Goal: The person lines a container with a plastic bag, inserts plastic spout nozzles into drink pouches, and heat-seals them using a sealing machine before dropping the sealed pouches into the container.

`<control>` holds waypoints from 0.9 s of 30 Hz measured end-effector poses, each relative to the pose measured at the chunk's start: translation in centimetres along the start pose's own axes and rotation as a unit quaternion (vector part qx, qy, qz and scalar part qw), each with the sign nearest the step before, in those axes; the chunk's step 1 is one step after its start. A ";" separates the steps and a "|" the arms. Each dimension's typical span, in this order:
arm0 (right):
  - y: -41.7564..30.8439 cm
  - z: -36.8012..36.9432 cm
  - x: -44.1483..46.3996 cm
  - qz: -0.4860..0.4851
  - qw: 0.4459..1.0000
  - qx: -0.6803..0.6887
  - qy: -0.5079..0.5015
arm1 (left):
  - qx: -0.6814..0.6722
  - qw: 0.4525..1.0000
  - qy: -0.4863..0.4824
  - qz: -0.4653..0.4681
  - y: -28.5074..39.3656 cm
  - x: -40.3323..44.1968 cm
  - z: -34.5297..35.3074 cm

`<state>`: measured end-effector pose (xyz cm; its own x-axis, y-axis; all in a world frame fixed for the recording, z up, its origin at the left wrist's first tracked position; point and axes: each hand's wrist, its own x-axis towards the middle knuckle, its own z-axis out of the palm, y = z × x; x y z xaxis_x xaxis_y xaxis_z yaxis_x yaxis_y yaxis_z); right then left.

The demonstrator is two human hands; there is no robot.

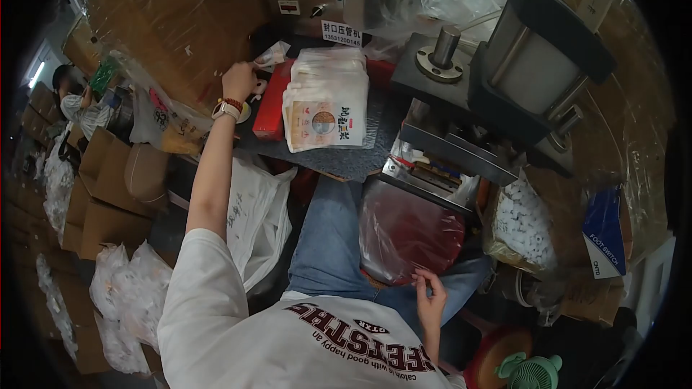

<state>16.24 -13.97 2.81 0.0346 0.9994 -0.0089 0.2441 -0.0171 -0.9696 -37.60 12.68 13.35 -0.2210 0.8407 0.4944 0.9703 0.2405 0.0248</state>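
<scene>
My left hand reaches to the left end of the work surface, its fingers bent beside a small packet and a small pinkish-white item; whether it grips anything is not clear. A stack of printed pouches lies to its right, next to a red block. Down near my lap, my right hand has its fingers apart at the lower edge of a plastic-covered red pad. It holds nothing visible.
A sealing machine with a metal press stands at the right. Beside it are a bag of white pieces, a foot switch box and a green fan. Cardboard boxes stand left; another person sits far left.
</scene>
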 end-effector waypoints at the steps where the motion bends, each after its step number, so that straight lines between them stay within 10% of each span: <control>1: -0.5 0.1 0.3 -0.016 0.999 -0.020 -0.031 | -0.064 0.998 0.006 0.008 -1.3 -0.7 1.3; 11: -3.7 -1.3 1.6 -0.055 0.996 -0.044 -0.046 | -0.387 0.916 -0.098 -0.049 0.3 -3.3 -2.0; 18: -2.1 1.8 -0.5 -0.025 0.992 -0.037 -0.117 | -0.304 0.933 0.191 -0.011 2.0 -10.4 -6.6; 23: -2.5 5.2 -1.3 -0.085 0.962 -0.081 -0.248 | -0.524 0.810 -0.255 -0.060 6.4 -25.6 -9.5; 27: -4.1 7.4 -0.5 -0.094 0.943 -0.087 -0.306 | -0.427 0.769 -0.472 -0.063 3.1 -35.5 -0.6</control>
<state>8.07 -14.21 5.00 -0.5780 0.8154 -0.0318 0.3469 0.2103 -0.9140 -26.66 -16.69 -3.60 0.1003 0.9115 -0.3990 0.5569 0.2809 0.7817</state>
